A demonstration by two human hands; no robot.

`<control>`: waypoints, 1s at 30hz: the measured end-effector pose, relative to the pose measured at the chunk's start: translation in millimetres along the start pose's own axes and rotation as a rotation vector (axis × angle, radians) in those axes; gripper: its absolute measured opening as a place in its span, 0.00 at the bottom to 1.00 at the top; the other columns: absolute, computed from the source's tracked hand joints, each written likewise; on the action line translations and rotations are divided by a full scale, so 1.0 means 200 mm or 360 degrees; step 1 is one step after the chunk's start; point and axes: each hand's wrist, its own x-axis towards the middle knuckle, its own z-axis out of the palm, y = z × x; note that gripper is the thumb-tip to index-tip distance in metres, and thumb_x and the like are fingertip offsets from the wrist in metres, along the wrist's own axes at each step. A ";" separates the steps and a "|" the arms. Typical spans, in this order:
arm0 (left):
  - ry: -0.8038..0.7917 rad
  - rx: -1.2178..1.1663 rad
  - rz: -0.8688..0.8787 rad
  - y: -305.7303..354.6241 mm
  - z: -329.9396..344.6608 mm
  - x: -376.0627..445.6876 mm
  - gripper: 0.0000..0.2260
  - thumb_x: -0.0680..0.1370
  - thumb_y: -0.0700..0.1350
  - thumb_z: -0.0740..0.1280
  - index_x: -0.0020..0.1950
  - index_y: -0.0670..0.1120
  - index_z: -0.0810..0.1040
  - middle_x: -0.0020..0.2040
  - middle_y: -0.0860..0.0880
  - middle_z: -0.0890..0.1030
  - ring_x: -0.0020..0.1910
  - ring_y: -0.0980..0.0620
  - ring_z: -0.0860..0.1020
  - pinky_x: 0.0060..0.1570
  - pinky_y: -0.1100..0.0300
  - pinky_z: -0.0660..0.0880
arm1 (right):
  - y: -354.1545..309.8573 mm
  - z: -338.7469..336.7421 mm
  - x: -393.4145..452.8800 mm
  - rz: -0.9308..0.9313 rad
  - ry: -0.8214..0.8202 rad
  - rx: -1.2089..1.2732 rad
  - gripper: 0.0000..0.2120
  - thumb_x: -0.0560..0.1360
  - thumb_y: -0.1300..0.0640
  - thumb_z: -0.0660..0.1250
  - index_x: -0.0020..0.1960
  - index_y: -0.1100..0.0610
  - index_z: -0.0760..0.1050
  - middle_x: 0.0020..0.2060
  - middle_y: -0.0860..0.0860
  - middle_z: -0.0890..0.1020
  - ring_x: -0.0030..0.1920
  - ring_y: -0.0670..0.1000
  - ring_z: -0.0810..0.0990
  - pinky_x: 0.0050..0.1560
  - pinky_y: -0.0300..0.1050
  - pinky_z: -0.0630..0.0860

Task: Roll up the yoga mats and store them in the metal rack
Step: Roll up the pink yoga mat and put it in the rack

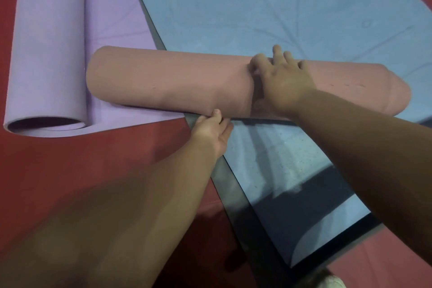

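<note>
pink mat (163,82) rolled, lying across blue mat (280,7); right hand (284,79) flat on top, fingers spread; left hand (214,128) at near edge, fingers tucked under; purple mat (46,42) half-rolled at left

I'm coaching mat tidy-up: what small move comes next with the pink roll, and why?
Probably lift the pink roll with both hands: it already looks fully rolled, the right hand lies on top, the left hand is at its lower edge. No rack is in view.
</note>
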 end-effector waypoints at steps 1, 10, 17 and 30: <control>-0.0050 -0.0069 -0.0024 0.02 0.00 0.00 0.16 0.86 0.37 0.58 0.74 0.40 0.68 0.65 0.44 0.75 0.72 0.44 0.72 0.69 0.49 0.71 | 0.01 0.00 0.01 0.0043 -0.0023 -0.0012 0.52 0.61 0.38 0.78 0.75 0.44 0.52 0.75 0.62 0.59 0.73 0.64 0.63 0.68 0.64 0.64; -0.0337 -0.0195 -0.0106 0.21 0.06 -0.12 0.32 0.74 0.63 0.72 0.72 0.46 0.71 0.60 0.46 0.79 0.67 0.45 0.75 0.66 0.37 0.70 | 0.03 -0.06 -0.07 0.0040 0.0154 0.0095 0.52 0.56 0.34 0.76 0.75 0.37 0.55 0.61 0.53 0.74 0.62 0.60 0.71 0.60 0.60 0.64; -0.0421 0.0253 0.0415 0.56 0.17 -0.56 0.31 0.72 0.49 0.78 0.71 0.56 0.70 0.66 0.52 0.80 0.62 0.48 0.78 0.48 0.37 0.77 | -0.03 -0.39 -0.32 0.0083 0.0297 0.0578 0.54 0.57 0.33 0.78 0.75 0.40 0.53 0.64 0.58 0.72 0.63 0.63 0.73 0.62 0.63 0.72; -0.0636 0.1219 0.1423 0.78 -0.33 -1.68 0.39 0.61 0.33 0.80 0.70 0.47 0.74 0.60 0.49 0.84 0.59 0.47 0.83 0.55 0.50 0.81 | -0.64 -1.32 -1.06 -0.0524 0.0654 0.1792 0.58 0.57 0.38 0.81 0.79 0.45 0.54 0.68 0.40 0.74 0.66 0.40 0.76 0.66 0.52 0.75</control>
